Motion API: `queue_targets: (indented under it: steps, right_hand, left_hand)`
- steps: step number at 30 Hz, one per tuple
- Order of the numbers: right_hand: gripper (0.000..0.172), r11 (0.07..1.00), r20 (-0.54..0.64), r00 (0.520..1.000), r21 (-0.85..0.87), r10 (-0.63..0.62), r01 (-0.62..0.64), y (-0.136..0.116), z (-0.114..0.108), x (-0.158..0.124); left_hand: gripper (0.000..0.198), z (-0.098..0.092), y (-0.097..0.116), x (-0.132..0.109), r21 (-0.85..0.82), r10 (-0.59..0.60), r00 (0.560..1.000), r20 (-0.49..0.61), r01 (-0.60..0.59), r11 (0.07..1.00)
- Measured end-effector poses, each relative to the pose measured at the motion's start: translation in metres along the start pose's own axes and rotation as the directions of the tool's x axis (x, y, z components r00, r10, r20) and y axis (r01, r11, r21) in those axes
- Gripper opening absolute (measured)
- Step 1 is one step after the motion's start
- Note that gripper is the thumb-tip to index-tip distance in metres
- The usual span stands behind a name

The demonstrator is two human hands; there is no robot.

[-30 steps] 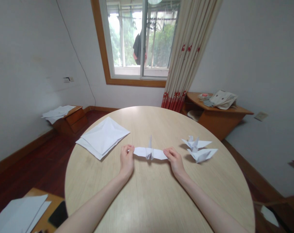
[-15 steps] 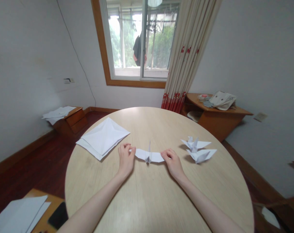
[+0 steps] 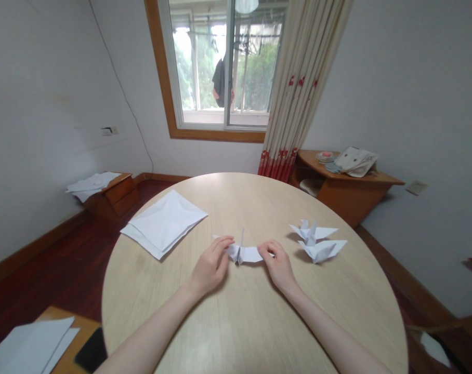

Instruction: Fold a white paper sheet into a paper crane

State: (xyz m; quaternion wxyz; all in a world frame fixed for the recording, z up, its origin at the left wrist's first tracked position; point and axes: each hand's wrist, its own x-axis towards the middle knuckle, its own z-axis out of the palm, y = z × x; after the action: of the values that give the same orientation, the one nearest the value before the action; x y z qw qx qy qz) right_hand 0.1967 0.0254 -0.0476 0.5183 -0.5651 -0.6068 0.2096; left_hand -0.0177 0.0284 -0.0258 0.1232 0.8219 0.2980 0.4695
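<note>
A white paper crane (image 3: 251, 254) is between my hands over the middle of the round table (image 3: 236, 322), its wings spread to either side and a thin point rising from its centre. My left hand (image 3: 211, 264) is closed over the left wing near the body, the fingers covering much of that wing. My right hand (image 3: 277, 262) pinches the tip of the right wing between thumb and fingers. To the right, two folded paper cranes (image 3: 324, 252) stand close together on the tabletop.
Several square paper sheets (image 3: 166, 221) lie stacked at the table's left. A low stand at lower left bears more paper (image 3: 29, 345) and a dark phone-like object (image 3: 91, 350). A wooden cabinet (image 3: 349, 195) stands beyond the table at right, near the curtain (image 3: 294, 104).
My left hand has moved right, from the tip of the left wing in towards the crane's body. My right hand has stayed on the right wing tip.
</note>
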Motion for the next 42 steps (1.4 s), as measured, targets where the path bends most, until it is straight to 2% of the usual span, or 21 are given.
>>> queue_targets:
  steps: [3,6,15,20,25,29,34,39,42]
  right_hand:
    - [0.033,1.0,0.002,1.0,-0.01,-0.007,0.007,0.0,0.0,0.0]
    - [0.034,1.0,0.009,1.0,-0.013,-0.015,0.015,0.0,-0.001,-0.001]
    - [0.033,0.999,0.061,0.997,-0.03,-0.039,0.04,-0.006,-0.001,-0.003]
    - [0.027,0.998,0.076,0.996,-0.031,-0.05,0.053,-0.013,-0.003,-0.003]
    - [0.016,0.999,0.083,0.996,0.026,-0.023,0.021,-0.017,-0.007,-0.003]
    - [0.027,0.99,0.152,0.988,0.134,0.014,-0.035,-0.02,-0.012,0.0]
    - [0.031,0.972,0.245,0.97,0.228,0.004,-0.061,-0.026,-0.018,0.003]
    - [0.024,0.976,0.27,0.962,0.218,-0.036,-0.025,-0.027,-0.015,0.001]
    - [0.021,0.982,0.264,0.964,0.19,-0.04,-0.011,-0.024,-0.011,-0.001]
  left_hand:
    - [0.03,0.001,0.004,0.001,-0.017,-0.031,0.997,0.071,0.032,0.999]
    - [0.028,0.002,0.005,0.001,-0.017,-0.059,0.993,0.098,0.061,0.998]
    - [0.023,0.004,0.002,0.001,-0.075,-0.104,0.994,0.034,0.106,0.992]
    - [0.033,0.006,0.0,-0.002,-0.104,-0.157,0.988,-0.01,0.155,0.982]
    - [0.032,0.006,-0.002,-0.004,-0.103,-0.178,0.984,-0.001,0.177,0.979]
    - [0.032,0.006,-0.002,-0.004,-0.146,-0.192,0.981,0.006,0.191,0.971]
    - [0.032,0.007,-0.001,-0.005,-0.252,-0.23,0.972,0.052,0.235,0.939]
    - [0.031,0.008,0.002,-0.005,-0.333,-0.22,0.973,0.075,0.232,0.914]
    - [0.03,0.008,0.002,-0.004,-0.325,-0.207,0.975,0.083,0.223,0.919]
